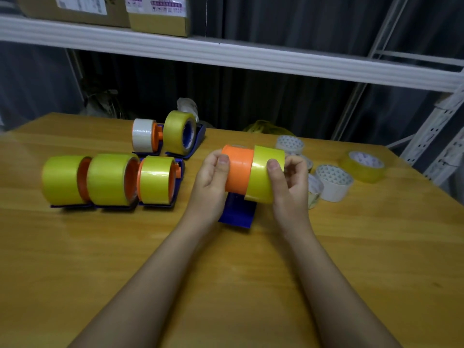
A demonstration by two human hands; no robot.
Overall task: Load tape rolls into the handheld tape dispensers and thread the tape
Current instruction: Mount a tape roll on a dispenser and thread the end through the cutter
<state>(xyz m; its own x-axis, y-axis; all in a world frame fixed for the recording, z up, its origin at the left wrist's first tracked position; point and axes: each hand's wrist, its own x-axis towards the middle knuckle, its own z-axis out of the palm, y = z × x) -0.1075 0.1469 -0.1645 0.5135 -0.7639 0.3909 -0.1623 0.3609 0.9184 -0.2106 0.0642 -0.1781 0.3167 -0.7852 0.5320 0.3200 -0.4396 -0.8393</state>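
Held dispenser: at the centre of the frame, an orange spool (238, 169) on a blue base (237, 212); the base's near end lies at the tabletop (251, 285), though whether it rests on it I cannot tell.
Yellow tape roll: glossy yellow roll (263, 174), partly on the right end of the orange spool, tilted a little, about half the spool bare to its left.
Left hand: left hand (209, 182) grips the orange spool's left end, thumb on the front face, fingers curled behind it.
Right hand: right hand (288, 182) grips the yellow tape roll, thumb pressed on its front, fingers wrapped round its right edge.
Forearms: both bare, reaching up from the lower edge of the frame.
Loaded dispensers: three with yellow rolls (108, 179) in a row at centre left; behind them one white roll (143, 135) and one yellow (179, 131), also on dispensers.
Spare rolls: white-cored rolls (332, 182) just right of the hands; a clear yellowish roll (364, 165) farther right.
Shelf: white shelf (226, 54) across the top, cardboard boxes (100, 11) on it at upper left.
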